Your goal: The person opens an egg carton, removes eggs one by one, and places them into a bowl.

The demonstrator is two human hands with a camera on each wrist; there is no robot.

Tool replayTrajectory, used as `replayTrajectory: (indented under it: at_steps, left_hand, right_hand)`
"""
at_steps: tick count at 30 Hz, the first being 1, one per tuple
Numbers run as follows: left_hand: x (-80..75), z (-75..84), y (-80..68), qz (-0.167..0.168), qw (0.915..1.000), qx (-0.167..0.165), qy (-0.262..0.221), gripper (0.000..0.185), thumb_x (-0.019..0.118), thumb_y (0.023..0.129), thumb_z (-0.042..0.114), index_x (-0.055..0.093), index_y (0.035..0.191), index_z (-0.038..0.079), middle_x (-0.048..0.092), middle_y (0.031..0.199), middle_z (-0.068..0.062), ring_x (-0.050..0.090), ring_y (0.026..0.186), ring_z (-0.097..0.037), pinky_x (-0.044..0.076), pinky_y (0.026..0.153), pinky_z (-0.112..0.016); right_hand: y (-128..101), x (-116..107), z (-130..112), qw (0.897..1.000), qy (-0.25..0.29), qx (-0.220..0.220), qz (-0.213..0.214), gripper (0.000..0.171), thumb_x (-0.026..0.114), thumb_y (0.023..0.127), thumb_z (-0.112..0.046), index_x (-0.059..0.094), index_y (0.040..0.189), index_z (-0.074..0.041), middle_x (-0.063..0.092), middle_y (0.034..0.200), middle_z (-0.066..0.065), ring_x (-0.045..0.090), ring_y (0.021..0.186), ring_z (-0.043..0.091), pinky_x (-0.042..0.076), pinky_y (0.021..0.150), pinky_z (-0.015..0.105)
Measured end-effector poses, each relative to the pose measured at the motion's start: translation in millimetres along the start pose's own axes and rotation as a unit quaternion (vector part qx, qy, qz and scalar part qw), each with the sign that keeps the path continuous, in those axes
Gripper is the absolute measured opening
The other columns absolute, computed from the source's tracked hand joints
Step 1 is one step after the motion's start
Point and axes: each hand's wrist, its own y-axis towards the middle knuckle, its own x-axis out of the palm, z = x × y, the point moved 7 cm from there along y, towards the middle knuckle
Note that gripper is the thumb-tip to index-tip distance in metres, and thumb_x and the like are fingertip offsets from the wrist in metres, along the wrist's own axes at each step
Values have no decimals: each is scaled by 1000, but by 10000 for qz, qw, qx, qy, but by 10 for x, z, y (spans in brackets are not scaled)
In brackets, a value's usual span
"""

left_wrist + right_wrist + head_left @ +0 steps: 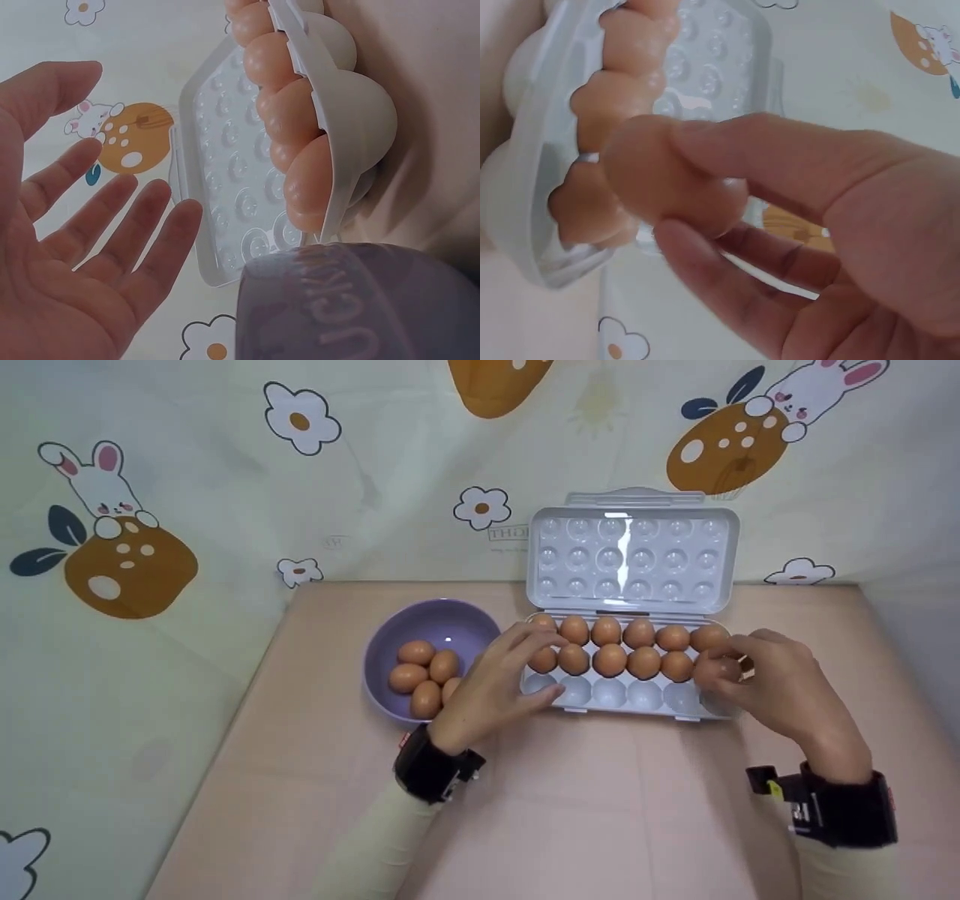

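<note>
A clear plastic egg tray [622, 699] lies on the table with its lid [634, 559] standing open behind it. Brown eggs fill its back two rows; the front row shows bare cups. My right hand [731, 671] pinches a brown egg [664, 180] over the tray's right end [547, 217]. My left hand [517, 667] hovers with straight, spread fingers [142, 225] at the tray's left end [352, 127], holding nothing. A purple bowl [390, 641] left of the tray holds several more brown eggs [416, 652].
The pink table [562, 810] runs toward me from the tray. A cloth printed with rabbits and flowers [150, 510] covers the wall behind and the left side. The bowl's rim [352, 300] sits close under my left wrist.
</note>
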Motion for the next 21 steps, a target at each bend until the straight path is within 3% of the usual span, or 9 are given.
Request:
replayTrajectory:
  at_steps: [5,9,16,21]
  left_hand:
    - [-15,7,-1,57,10000,6,-20,51,77,83,28,57,129,21,52,134,3,44,129,-7,40,105,-24]
    - [-38,31,3,161,9998,56,-112,50,77,83,26,57,129,20,52,134,4,43,132,-9,37,107,-24]
    - [-61,108,17,454,9981,345,-228,49,78,83,24,58,127,17,54,132,1,43,133,-13,36,109,-26]
    - [-44,157,14,547,9974,431,-179,50,79,81,26,57,125,17,54,128,3,48,120,-6,42,100,-20]
  right_hand:
    - [19,-57,-166,9975,505,-252,437,35,87,72,-11,73,104,-11,65,91,0,63,81,15,55,67,22]
    - [28,-76,-263,9918,1076,-128,671,37,85,74,-8,71,108,-12,63,97,0,61,83,12,53,67,13]
    - [46,-13,-440,9783,1884,87,858,38,84,76,-28,70,111,-16,64,104,-5,62,90,8,54,71,15]
    - [39,111,-631,9672,2422,-99,759,40,83,78,-25,69,114,-14,62,109,-6,64,94,11,55,73,19]
